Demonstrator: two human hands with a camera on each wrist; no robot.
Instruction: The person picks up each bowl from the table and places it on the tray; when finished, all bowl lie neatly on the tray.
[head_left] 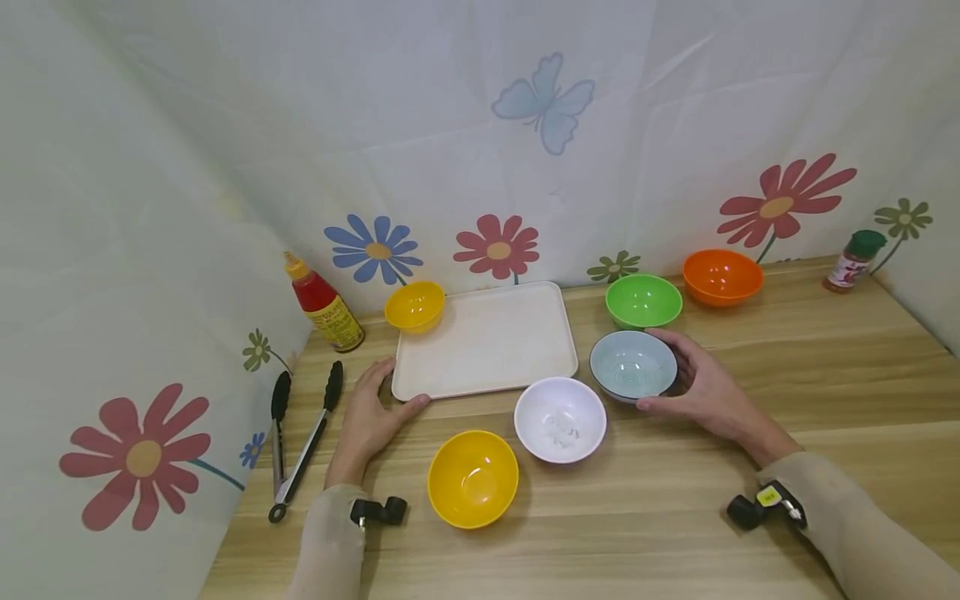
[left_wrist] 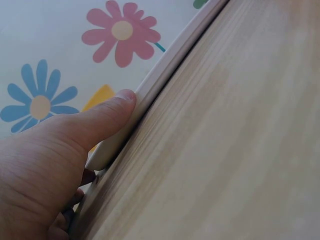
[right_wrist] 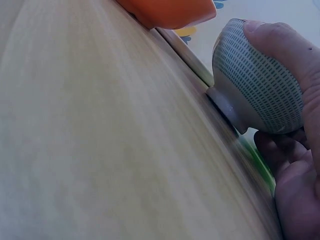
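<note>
Right fingers (head_left: pixel 681 343) grip the blue bowl (head_left: pixel 632 365), left fingers (head_left: pixel 375 373) the tray (head_left: pixel 487 342) by its corner, tabletop (head_left: pixel 817 375) stretching rightward.

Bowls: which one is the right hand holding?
The pale blue bowl, dashed outside: the right hand grips it. The green bowl, orange bowl, white bowl, large yellow bowl and small yellow bowl are not held.

Six bowls on show: one small yellow bowl (head_left: pixel 415 307), one larger yellow bowl (head_left: pixel 472 479), one white bowl (head_left: pixel 538 407), one blue-grey bowl (head_left: pixel 632 364), one green bowl (head_left: pixel 643 302) and one orange bowl (head_left: pixel 723 277)! Just the single tray (head_left: pixel 487 342), just one pair of tongs (head_left: pixel 307 450), and bottles make two: one red sauce bottle (head_left: pixel 324 307), one green-capped bottle (head_left: pixel 853 262). Hands, two: one left hand (head_left: pixel 372 414), one right hand (head_left: pixel 708 392). Wrist cameras (head_left: pixel 369 511) (head_left: pixel 783 502), two; butterfly print (head_left: pixel 553 107), one!
</note>
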